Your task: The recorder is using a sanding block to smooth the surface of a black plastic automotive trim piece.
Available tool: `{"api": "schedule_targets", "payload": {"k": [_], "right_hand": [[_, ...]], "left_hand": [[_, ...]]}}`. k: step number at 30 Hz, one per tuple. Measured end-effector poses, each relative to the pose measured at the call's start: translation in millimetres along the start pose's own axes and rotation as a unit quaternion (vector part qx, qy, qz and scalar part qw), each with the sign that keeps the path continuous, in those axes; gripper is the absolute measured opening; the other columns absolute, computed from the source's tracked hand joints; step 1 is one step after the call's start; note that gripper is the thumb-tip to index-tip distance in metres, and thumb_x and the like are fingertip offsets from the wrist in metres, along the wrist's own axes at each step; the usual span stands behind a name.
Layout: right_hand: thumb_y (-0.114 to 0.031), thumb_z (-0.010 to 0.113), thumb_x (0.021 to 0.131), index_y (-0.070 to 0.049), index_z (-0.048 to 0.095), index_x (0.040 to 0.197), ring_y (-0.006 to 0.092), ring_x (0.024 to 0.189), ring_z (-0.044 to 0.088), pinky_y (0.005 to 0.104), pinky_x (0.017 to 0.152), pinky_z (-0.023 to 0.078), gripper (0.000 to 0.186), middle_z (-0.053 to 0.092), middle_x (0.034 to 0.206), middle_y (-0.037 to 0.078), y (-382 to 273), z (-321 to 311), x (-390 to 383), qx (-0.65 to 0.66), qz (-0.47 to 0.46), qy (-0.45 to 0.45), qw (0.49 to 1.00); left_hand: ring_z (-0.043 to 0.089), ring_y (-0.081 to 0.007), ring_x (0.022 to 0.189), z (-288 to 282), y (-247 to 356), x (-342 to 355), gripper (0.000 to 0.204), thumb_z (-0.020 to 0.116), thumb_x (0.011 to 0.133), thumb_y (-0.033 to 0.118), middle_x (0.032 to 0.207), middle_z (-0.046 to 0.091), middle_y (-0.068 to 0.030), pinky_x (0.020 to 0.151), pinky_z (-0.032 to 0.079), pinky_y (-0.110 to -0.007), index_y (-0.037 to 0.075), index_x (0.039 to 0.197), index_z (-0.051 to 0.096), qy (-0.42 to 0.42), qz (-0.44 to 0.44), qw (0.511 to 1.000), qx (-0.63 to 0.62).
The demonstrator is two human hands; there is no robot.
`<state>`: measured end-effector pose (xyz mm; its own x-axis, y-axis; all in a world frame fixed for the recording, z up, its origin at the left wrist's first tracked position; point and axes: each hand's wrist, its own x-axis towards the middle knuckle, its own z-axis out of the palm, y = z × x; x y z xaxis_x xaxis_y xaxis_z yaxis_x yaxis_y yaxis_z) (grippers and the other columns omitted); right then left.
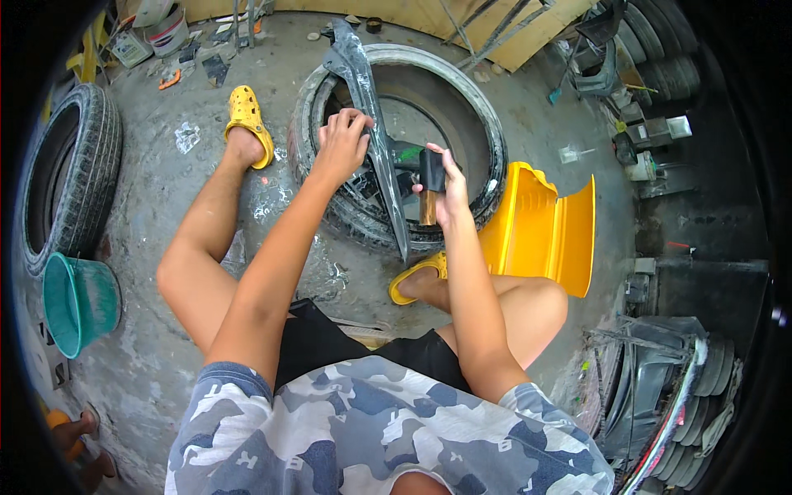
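A long, narrow dark grey panel [363, 78], shaped like a vehicle trim piece, lies across a tyre [483, 91] on the floor in front of me. White smears mark its wider far end, and it tapers to a point toward me. My left hand [340, 148] is closed on the panel's left edge with bent fingers. Just right of the panel, my right hand [452, 186] grips a black block [431, 169] with a brown lower part [427, 208]. The block appears apart from the panel. Its exact kind I cannot make out.
A yellow curved panel [528, 223] stands right of the tyre. Another tyre [103, 165] and a green tub [99, 297] are at the left. Buckets [167, 33] stand far left. Dark parts [652, 363] and stacked items crowd the right side. Another person's feet [70, 433] show lower left.
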<state>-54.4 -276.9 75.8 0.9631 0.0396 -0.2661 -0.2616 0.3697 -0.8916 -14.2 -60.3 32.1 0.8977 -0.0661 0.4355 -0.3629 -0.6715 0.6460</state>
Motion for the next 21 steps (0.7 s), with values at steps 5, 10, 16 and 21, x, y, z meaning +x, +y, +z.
{"api": "schedule_targets", "payload": {"k": [5,10,16,21], "right_hand": [[-0.044,0.036,0.099,-0.006,0.053,0.125,0.0259,0.080,0.057,0.0397,0.066,0.050,0.050,0.058,0.098,0.013,15,-3,2,0.132,0.051,-0.041,0.989],[-0.028,0.045,0.096,-0.013,0.055,0.121,0.0265,0.080,0.061,0.0390,0.065,0.052,0.030,0.060,0.095,0.012,28,-16,9,0.171,0.056,0.013,0.984],[-0.019,0.059,0.094,-0.014,0.045,0.128,0.0248,0.080,0.063,0.0357,0.065,0.053,0.037,0.060,0.097,0.012,48,-2,10,0.153,0.055,-0.024,0.986],[-0.018,0.060,0.094,-0.015,0.045,0.130,0.0218,0.078,0.062,0.0316,0.062,0.053,0.039,0.061,0.099,0.012,67,-19,11,0.121,0.076,0.001,0.990]], "left_hand": [[0.056,-0.0307,0.103,20,-13,-12,0.036,0.066,0.087,0.018,0.112,0.056,-0.0167,0.089,0.045,-0.044,0.007,0.118,0.052,0.061,-0.127,0.989,-0.039],[0.059,-0.0125,0.054,1,-7,-3,0.034,0.059,0.094,0.024,0.081,0.065,-0.0063,0.044,0.046,-0.027,0.001,0.117,0.048,-0.129,-0.358,0.855,-0.351],[0.067,-0.0313,0.077,3,-40,-14,0.051,0.060,0.089,0.038,0.099,0.065,-0.0226,0.062,0.054,-0.037,-0.003,0.117,0.050,-0.076,-0.296,0.938,-0.164],[0.048,-0.0461,0.123,-4,-14,-19,0.065,0.047,0.093,0.050,0.127,0.052,-0.0352,0.104,0.036,-0.044,-0.006,0.126,0.045,-0.154,-0.316,0.934,-0.068]]}}
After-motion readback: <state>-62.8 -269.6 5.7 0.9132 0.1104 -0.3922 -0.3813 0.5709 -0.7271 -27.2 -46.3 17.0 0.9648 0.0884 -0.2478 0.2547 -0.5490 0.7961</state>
